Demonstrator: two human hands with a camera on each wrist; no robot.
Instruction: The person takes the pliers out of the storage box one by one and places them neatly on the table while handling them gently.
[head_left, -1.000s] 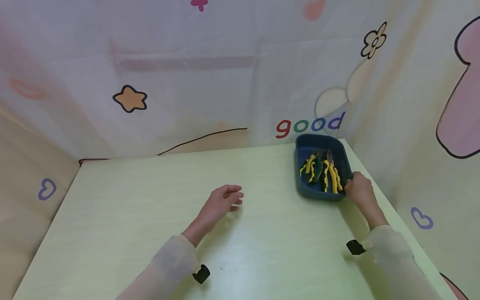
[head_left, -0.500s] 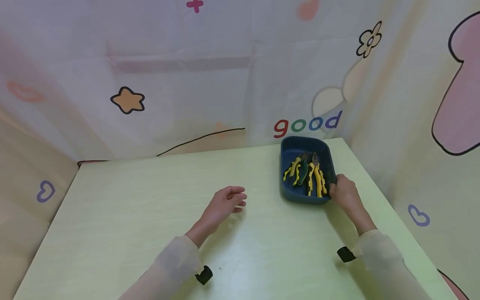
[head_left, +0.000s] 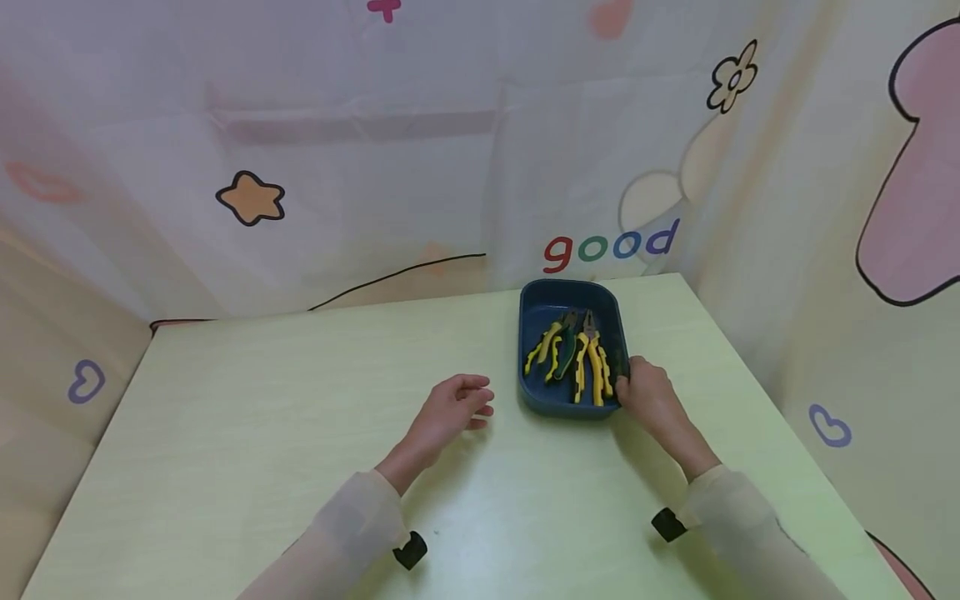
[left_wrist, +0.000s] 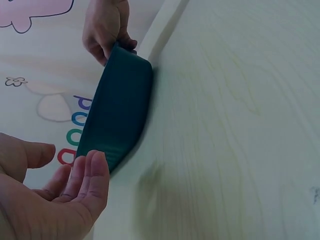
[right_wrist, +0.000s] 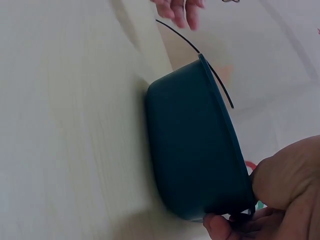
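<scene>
A dark blue plastic bin (head_left: 542,315) sits at the back right of the table, several pliers (head_left: 594,362) lying inside it. Their handles are yellow, black and green. At the bin's near right corner, my right hand (head_left: 651,396) grips the rim; the right wrist view has the thumb above and fingers beneath the edge. My left hand (head_left: 448,408) hovers over the table to the left of the bin, apart from it and holding nothing. Its fingers (left_wrist: 98,177) are loosely bent in the left wrist view. Both wrist views show only the bin's outer walls, so the pliers are hidden there.
The pale wood-grain table (head_left: 247,433) ends at a printed cloth backdrop (head_left: 375,192) behind and on both sides. Black camera mounts (head_left: 410,551) hang at both sleeves.
The bin with the pliers has slid left along the back of the table, drawn by my right hand, and is now closer to my left hand. My left hand has barely moved.
</scene>
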